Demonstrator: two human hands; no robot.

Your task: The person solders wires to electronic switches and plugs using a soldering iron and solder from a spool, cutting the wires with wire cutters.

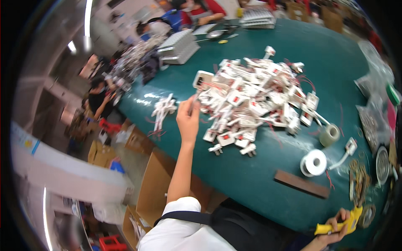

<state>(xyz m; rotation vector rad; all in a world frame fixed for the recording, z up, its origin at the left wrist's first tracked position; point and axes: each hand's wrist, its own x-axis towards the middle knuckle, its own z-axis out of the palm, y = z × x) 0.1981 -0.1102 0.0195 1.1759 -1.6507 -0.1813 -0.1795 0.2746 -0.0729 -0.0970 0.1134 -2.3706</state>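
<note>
My left hand (188, 119) reaches out over the left side of a heap, its fingers closed on the stem of a white plastic part. That white plastic part (202, 79) has a square head with a dark inside, and red wires run beside it. The heap of similar white parts (251, 98), with red pieces and thin red wires, lies just to the right. At the lower right, my right hand (338, 226) is wrapped round the handle of a yellow gun-shaped tool (355, 218), probably a glue gun; its tip is hard to make out.
On the green table (247, 175) are a small bunch of white stems (164, 109), a white spool (313, 163), a translucent tape roll (329, 135) and a brown bar (301, 184). Stacked trays (179, 46) stand farther back. Cardboard boxes (157, 184) sit beside the near edge. Other people work beyond.
</note>
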